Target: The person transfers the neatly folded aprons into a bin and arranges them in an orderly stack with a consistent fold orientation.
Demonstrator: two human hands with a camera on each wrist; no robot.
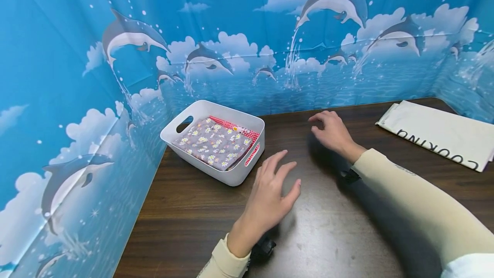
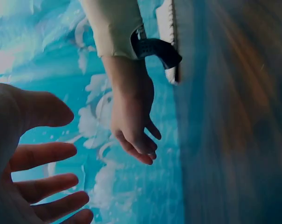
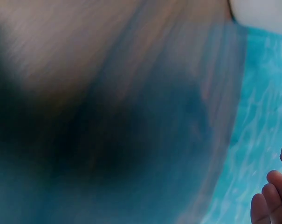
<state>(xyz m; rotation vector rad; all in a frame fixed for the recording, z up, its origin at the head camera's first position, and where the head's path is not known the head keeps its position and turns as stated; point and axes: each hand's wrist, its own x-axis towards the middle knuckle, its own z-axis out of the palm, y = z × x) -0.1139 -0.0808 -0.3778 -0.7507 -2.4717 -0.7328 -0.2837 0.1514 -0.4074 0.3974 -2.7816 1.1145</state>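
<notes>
My left hand (image 1: 270,194) hovers over the table in front of the white basket's right end, its fingers spread and nothing in them. Farther back and to the right, my right hand (image 1: 332,131) is also above the table, fingers loosely bent and holding nothing. The white plastic basket (image 1: 206,176) stands at the left, with folded cloths inside. On top lies a grey cloth with daisies (image 1: 212,143); a red checked cloth (image 1: 251,134) shows beneath it. In the left wrist view, the spread left fingers (image 2: 47,156) appear with the right hand (image 2: 134,112) beyond.
A folded cream cloth or bag with black lettering (image 1: 440,132) lies at the right of the dark wooden table (image 1: 185,213). A blue dolphin-print curtain (image 1: 239,20) stands along the back and left edges. Black wrist bands sit under both sleeves.
</notes>
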